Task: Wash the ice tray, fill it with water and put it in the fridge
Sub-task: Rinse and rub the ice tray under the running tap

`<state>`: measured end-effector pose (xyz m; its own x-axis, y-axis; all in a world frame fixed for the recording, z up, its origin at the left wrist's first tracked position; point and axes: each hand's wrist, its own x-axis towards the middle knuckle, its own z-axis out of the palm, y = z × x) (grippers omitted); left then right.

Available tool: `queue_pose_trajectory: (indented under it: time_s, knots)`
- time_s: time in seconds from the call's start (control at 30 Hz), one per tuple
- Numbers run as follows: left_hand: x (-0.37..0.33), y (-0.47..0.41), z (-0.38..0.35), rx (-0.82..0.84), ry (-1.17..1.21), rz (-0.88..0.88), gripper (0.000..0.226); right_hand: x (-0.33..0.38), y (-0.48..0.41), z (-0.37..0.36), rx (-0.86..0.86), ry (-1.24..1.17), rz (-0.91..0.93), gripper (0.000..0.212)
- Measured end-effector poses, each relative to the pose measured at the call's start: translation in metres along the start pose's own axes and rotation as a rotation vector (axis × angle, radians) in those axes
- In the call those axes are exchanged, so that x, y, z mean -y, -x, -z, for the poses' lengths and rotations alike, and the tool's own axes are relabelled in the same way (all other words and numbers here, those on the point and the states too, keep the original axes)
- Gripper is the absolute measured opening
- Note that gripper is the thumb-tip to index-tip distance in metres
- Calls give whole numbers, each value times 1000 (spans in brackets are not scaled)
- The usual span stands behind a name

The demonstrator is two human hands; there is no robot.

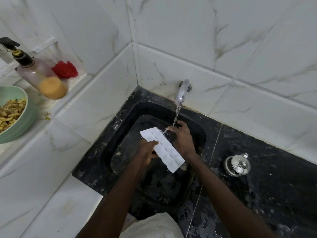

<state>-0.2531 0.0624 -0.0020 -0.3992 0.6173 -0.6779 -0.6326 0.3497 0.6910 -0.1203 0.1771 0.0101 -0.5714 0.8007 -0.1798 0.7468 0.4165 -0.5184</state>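
A white ice tray [165, 150] is held tilted over the black sink [109, 134], its far end under the running water from the chrome tap [182, 92]. My left hand [147, 150] grips the tray's left long edge near the middle. My right hand [182, 139] is on the tray's right side by the far end, fingers curled at the stream; whether it grips the tray or only rubs it is unclear. Water splashes where the stream meets the tray and fingers.
A small steel lidded pot [237, 165] stands on the black counter right of the sink. On the white ledge at left are a soap pump bottle [39, 74], a red scrubber [65, 69] and a green bowl of food [12, 114]. Tiled walls close the corner behind.
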Motion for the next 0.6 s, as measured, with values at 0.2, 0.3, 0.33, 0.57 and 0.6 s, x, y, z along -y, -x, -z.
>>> queue_pose_trajectory:
  time_s: [0.2,0.3,0.33,0.57,0.6]
  knots:
    - [5,-4,-2,-142,-89,-15,13,-8,8,-10,200,133,-123,42]
    - [10,-3,-4,-86,-96,6,12,-8,12,-14,321,192,-138,41]
    - [11,-3,-5,-63,-89,15,12,-8,12,-15,322,183,-142,42]
    - [12,3,-10,82,-100,41,24,-9,7,-9,246,79,-80,58]
    - [11,4,-10,87,-107,38,25,-9,8,-8,244,74,-58,58]
